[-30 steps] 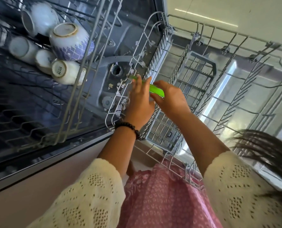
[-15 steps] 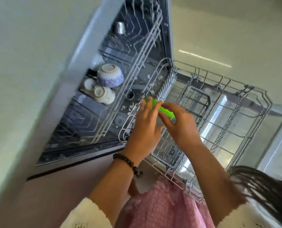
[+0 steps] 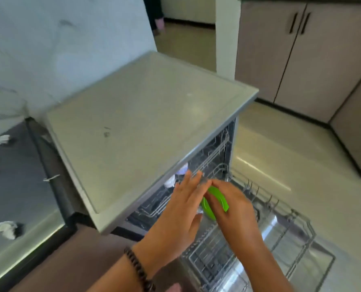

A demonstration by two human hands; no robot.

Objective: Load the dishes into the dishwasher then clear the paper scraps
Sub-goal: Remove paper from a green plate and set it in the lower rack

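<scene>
The green plate (image 3: 214, 202) sits gripped in the right hand (image 3: 232, 209) above the pulled-out lower rack (image 3: 280, 226); the left hand (image 3: 179, 213), fingers straight, flanks it; since earlier the view has lifted, showing the dishwasher (image 3: 145, 131) top and paper scraps (image 3: 1, 227) on the worktop (image 3: 17, 186).

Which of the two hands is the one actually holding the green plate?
The right hand, without the bead bracelet, grips the green plate. The left hand is open beside it.

Bright green plate (image 3: 214, 202) at centre. Pale grey-green dishwasher top (image 3: 145, 127) with dark smudge. Silver-grey wire rack (image 3: 280, 224) at 4 o'clock. Dark brown beaded bracelet (image 3: 138, 268). Beige cabinet doors (image 3: 280, 49), black handles, at 1 o'clock. White paper scraps (image 3: 2, 228) on dark grey tabletop (image 3: 17, 186) at 9 o'clock.
</scene>
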